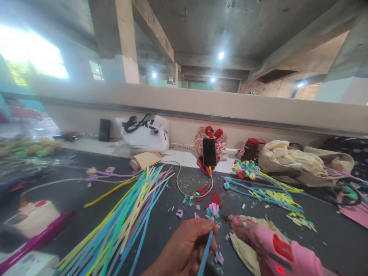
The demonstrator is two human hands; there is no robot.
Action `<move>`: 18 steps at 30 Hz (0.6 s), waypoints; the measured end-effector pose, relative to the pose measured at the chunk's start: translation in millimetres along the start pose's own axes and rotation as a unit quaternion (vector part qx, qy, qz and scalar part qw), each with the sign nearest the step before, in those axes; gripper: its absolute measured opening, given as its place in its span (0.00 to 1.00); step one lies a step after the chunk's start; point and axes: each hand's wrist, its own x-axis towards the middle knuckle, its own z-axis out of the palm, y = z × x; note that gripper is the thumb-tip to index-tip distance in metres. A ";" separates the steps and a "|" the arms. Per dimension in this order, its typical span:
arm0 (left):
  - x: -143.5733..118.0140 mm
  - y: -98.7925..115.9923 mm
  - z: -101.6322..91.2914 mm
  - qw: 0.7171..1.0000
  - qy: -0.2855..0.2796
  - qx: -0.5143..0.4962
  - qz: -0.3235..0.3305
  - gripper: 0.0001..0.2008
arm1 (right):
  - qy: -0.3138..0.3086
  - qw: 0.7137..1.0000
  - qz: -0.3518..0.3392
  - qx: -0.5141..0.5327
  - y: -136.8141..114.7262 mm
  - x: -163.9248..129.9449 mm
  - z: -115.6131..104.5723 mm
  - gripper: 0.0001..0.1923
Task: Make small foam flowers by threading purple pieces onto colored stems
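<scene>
My left hand (186, 245) is closed at the bottom centre, thumb and fingers pinching a blue fuzzy pipe cleaner stem (206, 253). At the top of this stem sits a small flower head (213, 210) of lilac and turquoise pieces. Just right of it, a pink hot glue gun (276, 245) has its dark nozzle pointing toward the flower, apart from it; a red light glows on its body. Beneath the gun is a beige cloth (244, 251). My right hand does not show. Around my left hand lie short lilac pieces (179, 213) and red pieces (215, 198).
Long coloured pipe cleaners (123, 226) lie in a bundle at left. A phone (209, 151) on a cable leans against a patterned bag (198, 136). Blue stems (264, 196) and yellow-green pieces (277, 199) lie at right. A white bag (146, 138) and dark bottle (249, 149) stand behind.
</scene>
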 end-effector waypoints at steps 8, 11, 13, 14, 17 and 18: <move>3.9 -3.6 -5.9 0.999 -0.025 0.004 0.029 0.08 | -0.024 0.998 -0.012 0.060 -63.4 13.7 -8.8 0.10; 5.3 -3.5 -5.5 0.999 -0.027 -0.003 0.025 0.07 | -0.018 0.996 -0.027 0.078 -74.7 15.7 -6.9 0.11; 6.9 -3.8 -5.4 0.999 -0.031 -0.006 0.029 0.08 | 0.007 0.992 -0.049 0.114 -85.8 9.5 -8.7 0.14; 7.8 -4.2 -5.6 0.999 -0.035 -0.006 0.033 0.08 | 0.023 0.989 -0.060 0.137 -92.1 3.7 -10.9 0.15; 10.4 -5.9 -6.9 0.998 -0.045 -0.002 0.048 0.08 | 0.062 0.978 -0.066 0.190 -108.9 -20.1 -20.3 0.15; 11.0 -6.4 -7.5 0.998 -0.043 0.000 0.050 0.08 | 0.066 0.976 -0.067 0.196 -112.7 -27.9 -23.0 0.14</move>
